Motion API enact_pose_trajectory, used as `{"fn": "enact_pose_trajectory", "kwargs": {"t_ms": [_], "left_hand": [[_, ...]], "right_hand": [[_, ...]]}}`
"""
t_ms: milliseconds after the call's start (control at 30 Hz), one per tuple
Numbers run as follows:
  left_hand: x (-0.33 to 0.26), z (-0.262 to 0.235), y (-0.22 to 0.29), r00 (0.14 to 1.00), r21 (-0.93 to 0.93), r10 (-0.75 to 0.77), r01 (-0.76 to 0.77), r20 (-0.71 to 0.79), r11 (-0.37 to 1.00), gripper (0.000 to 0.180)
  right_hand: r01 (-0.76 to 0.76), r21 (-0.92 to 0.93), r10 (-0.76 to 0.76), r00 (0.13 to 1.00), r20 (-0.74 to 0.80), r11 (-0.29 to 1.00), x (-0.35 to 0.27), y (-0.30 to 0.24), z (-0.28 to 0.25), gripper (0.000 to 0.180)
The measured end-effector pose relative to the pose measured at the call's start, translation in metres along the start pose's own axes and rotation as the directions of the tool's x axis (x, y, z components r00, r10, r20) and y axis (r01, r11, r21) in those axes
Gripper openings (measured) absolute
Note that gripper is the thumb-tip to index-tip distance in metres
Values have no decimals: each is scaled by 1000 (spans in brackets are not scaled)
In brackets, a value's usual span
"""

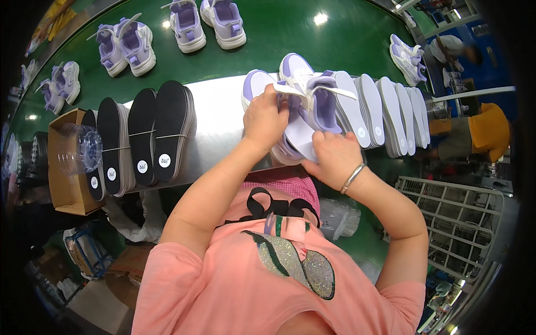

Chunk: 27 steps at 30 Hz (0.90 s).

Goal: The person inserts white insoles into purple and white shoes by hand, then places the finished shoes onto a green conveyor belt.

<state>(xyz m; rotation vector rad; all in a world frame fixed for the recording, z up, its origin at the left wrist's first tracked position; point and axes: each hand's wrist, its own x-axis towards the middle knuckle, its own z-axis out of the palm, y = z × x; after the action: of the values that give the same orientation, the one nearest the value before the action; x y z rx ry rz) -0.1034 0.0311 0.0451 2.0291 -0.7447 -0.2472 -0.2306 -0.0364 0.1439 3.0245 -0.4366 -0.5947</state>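
In front of me a pair of white and lavender sneakers stands on a metal work surface (218, 106), toes pointing away. My left hand (267, 118) is closed on the upper of the left sneaker (258, 82), near its strap. A pale insole (300, 137) slants at that sneaker's opening, its front part hidden inside or behind the upper. The heel end of the insole is pinched by my right hand (338, 158), which wears a silver bracelet (354, 177). Close beside it is the right sneaker (322, 109), its strap sticking out to the right.
Bundled black insoles (174, 123) lie at left beside a cardboard box (62, 192) holding clear plastic. Stacks of white insoles (371, 106) line the right. More sneakers (187, 25) stand on the green belt (290, 28) beyond. A white rack (452, 223) and another person (486, 134) are at right.
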Motion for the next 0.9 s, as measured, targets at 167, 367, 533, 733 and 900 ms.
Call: {"fn": "enact_pose_trajectory", "kwargs": {"t_ms": [167,367,533,733,900], "left_hand": [[-3,-3,2,996,-121,13,-2,89,993,40],[-4,-2,-6,989,-380,-49,98,136,920,42],[-6,1,-10,993,-484,-47,92,105,870,41],[-2,11,-18,993,-553,-49,102,109,827,41],[-5,4,-10,992,-482,-41,92,116,871,39]], "right_hand": [[159,-53,-167,954,-249,986,16,-5,9,11],[196,50,-186,970,-154,979,56,-10,45,9],[67,126,-95,968,231,990,83,-11,38,15],[204,159,-258,797,546,966,102,-7,21,26],[63,81,-79,972,222,995,91,-10,39,32]]}}
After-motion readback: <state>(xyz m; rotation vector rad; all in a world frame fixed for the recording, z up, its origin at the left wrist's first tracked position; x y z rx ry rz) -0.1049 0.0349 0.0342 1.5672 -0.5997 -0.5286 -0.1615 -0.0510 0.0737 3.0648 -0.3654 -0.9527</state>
